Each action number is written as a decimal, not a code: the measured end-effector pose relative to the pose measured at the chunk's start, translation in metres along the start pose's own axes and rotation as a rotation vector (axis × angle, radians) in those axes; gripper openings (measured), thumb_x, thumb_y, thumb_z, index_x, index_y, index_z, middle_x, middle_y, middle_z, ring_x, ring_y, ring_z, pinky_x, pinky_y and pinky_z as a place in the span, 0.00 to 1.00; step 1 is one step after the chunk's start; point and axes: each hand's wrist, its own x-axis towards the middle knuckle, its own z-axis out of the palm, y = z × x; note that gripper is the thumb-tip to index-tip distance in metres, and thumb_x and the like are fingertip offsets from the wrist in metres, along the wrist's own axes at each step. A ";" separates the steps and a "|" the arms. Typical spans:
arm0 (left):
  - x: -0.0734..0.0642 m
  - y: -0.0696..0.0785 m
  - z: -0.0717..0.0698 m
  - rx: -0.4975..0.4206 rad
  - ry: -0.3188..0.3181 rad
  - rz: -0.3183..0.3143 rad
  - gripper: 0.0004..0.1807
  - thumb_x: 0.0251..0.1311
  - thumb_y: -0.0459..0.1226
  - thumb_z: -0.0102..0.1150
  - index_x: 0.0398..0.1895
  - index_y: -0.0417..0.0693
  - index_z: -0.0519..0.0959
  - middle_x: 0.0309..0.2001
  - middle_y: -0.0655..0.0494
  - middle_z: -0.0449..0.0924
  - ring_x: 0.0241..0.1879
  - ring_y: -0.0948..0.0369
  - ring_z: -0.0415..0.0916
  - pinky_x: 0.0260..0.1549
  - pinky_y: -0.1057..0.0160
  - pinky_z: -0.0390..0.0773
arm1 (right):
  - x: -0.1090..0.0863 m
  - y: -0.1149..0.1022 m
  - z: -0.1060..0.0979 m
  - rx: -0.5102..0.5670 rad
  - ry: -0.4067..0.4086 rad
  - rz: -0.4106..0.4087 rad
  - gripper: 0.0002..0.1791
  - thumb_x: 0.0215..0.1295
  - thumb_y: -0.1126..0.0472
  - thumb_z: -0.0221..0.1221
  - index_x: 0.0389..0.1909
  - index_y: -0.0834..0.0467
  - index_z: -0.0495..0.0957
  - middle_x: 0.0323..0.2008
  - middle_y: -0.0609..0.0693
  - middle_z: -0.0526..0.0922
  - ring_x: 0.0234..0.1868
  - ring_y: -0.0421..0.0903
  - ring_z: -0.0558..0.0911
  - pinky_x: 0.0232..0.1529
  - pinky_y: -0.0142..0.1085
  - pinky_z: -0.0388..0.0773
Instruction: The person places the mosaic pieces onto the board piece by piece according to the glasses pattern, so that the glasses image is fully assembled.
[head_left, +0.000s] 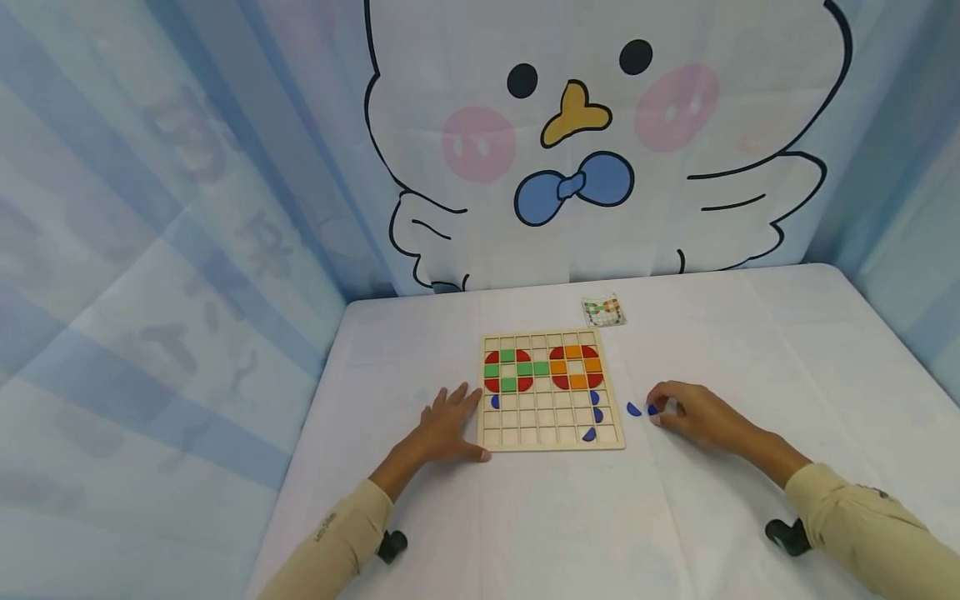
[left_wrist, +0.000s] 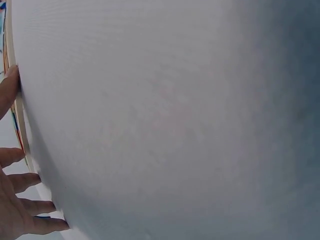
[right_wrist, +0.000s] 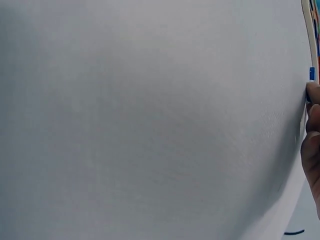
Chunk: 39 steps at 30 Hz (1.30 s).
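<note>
A square wooden grid board (head_left: 532, 421) lies on the table. Its upper rows hold red corner pieces (head_left: 522, 383), green squares (head_left: 542, 368) and orange squares (head_left: 573, 352) in two ring shapes. Below these are several blue half-round pieces (head_left: 597, 414), one (head_left: 495, 402) of them at the left edge. My left hand (head_left: 446, 427), fingers spread, touches the board's left edge, thumb by the near left corner. Right of the board, my right hand (head_left: 696, 412) pinches a blue half-round piece (head_left: 652, 410) between thumb and fingertips. Another blue half-round piece (head_left: 633, 409) lies just left of it.
Behind the board is a small pattern card (head_left: 603, 311). White cloth covers the table (head_left: 750, 333). A curtain with a cartoon animal (head_left: 573, 242) hangs along the far edge, and blue-and-white curtain (head_left: 187, 333) stands at the left.
</note>
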 end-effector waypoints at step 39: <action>-0.002 -0.002 -0.003 -0.015 -0.023 0.001 0.59 0.45 0.55 0.78 0.80 0.57 0.55 0.80 0.47 0.50 0.79 0.37 0.42 0.70 0.30 0.52 | 0.088 -0.139 0.070 0.264 -0.211 -0.241 0.10 0.62 0.61 0.67 0.44 0.56 0.85 0.30 0.40 0.82 0.33 0.39 0.77 0.38 0.30 0.77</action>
